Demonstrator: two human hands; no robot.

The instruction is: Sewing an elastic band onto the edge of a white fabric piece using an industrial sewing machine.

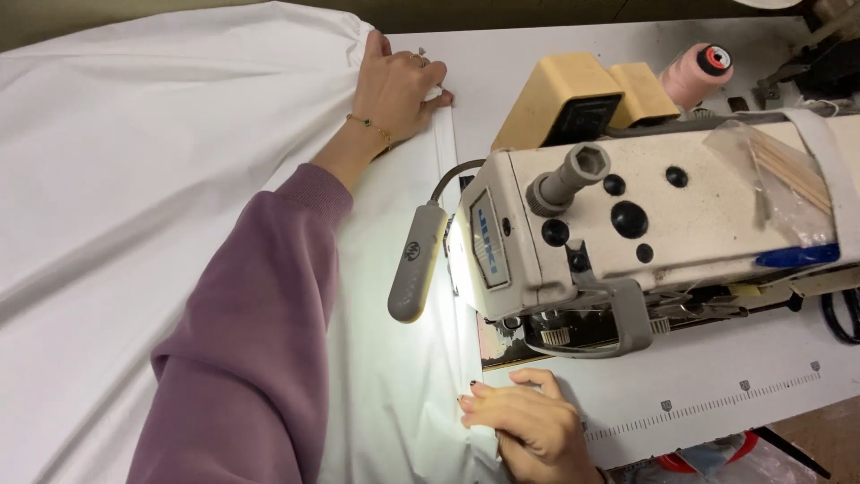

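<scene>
Large sheet of plain white woven fabric (134, 179) covers the left half of the white work table (717, 376), its folded edge running under the head of the cream-coloured industrial sewing machine (645, 224); grey clip-on lamp (417, 264) lights the cloth beside the needle area; pink thread cone (694, 72) stands behind the machine; left hand (394, 85), mauve sleeve, fingers together, lies flat, pressing the fabric edge beyond the machine; right hand (528, 421), fingers curled close, presses the hem on the near side, just before the machine.
</scene>
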